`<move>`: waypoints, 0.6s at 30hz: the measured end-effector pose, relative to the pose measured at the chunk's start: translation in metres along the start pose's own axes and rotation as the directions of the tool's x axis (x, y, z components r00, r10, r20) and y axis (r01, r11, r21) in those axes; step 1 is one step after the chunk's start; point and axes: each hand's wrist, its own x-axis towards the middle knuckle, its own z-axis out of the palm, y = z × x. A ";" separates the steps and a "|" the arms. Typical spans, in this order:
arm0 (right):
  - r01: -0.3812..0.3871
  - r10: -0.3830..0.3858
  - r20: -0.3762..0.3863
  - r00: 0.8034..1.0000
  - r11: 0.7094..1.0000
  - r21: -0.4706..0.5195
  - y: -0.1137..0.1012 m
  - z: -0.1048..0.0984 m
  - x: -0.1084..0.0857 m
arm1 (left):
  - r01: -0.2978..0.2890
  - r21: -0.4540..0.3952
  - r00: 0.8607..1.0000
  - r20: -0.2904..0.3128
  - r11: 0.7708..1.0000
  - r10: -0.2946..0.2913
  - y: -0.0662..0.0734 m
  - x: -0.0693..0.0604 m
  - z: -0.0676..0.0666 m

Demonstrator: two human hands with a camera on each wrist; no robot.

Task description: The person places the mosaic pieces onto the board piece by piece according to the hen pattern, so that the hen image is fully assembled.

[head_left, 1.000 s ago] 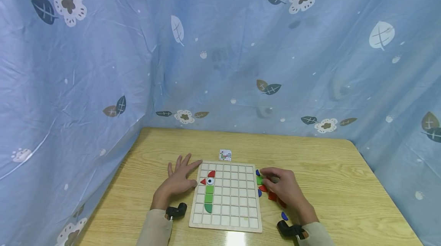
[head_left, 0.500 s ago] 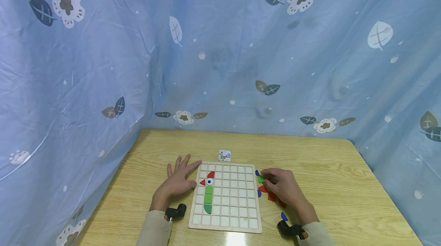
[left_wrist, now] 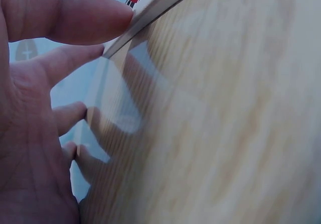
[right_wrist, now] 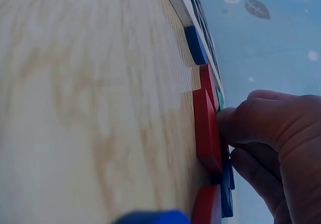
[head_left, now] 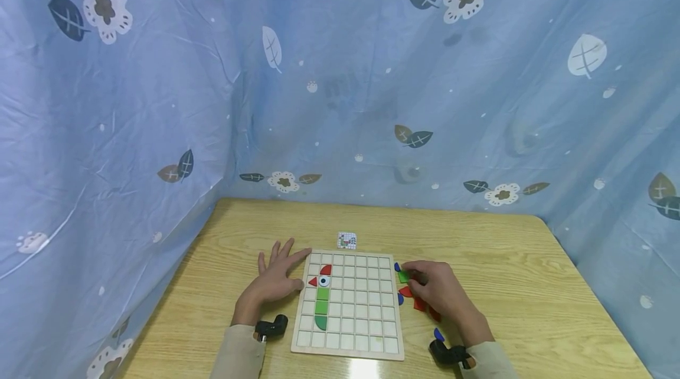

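Note:
A wooden grid board (head_left: 361,340) lies on the table; its left columns hold a red quarter-round (head_left: 326,270), a red triangle (head_left: 313,281), an eye tile (head_left: 323,281), light green squares (head_left: 321,300) and a dark green quarter-round (head_left: 321,323). With fingers spread, my left hand (head_left: 273,278) touches the board's left edge by thumb and index finger, as the left wrist view also shows. Right of the board, my right hand (head_left: 440,287) pinches a green tile (head_left: 404,277) between thumb and fingers, partly hidden by them. In the right wrist view a red block (right_wrist: 205,131) stands near the thumb.
Around my right hand lie loose red tiles (head_left: 419,304) and blue half-round tiles (head_left: 401,299), another blue one (head_left: 438,334) closer to the wrist. A small printed pattern card (head_left: 347,241) lies behind the board. A blue patterned curtain (head_left: 340,101) hangs behind the table.
The green tile has shifted slightly right and turned a little, away from the board's edge, with my right fingers at it. My left hand keeps its place.

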 end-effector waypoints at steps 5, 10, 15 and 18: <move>0.005 -0.005 0.015 1.000 1.000 -0.030 0.001 -0.001 0.001 | -0.005 0.001 1.000 -0.002 1.000 0.005 0.000 0.000 0.000; 0.020 -0.020 0.038 0.999 1.000 -0.002 0.003 -0.001 0.003 | -0.004 0.008 1.000 0.001 1.000 0.004 0.000 0.001 0.000; 0.060 -0.062 0.064 0.996 0.998 0.033 0.005 0.001 0.004 | -0.005 0.002 1.000 0.001 1.000 0.005 -0.001 0.001 0.000; 0.059 -0.060 0.043 0.997 0.998 0.024 0.004 0.000 0.004 | -0.008 -0.002 1.000 0.002 1.000 0.008 -0.002 0.001 0.000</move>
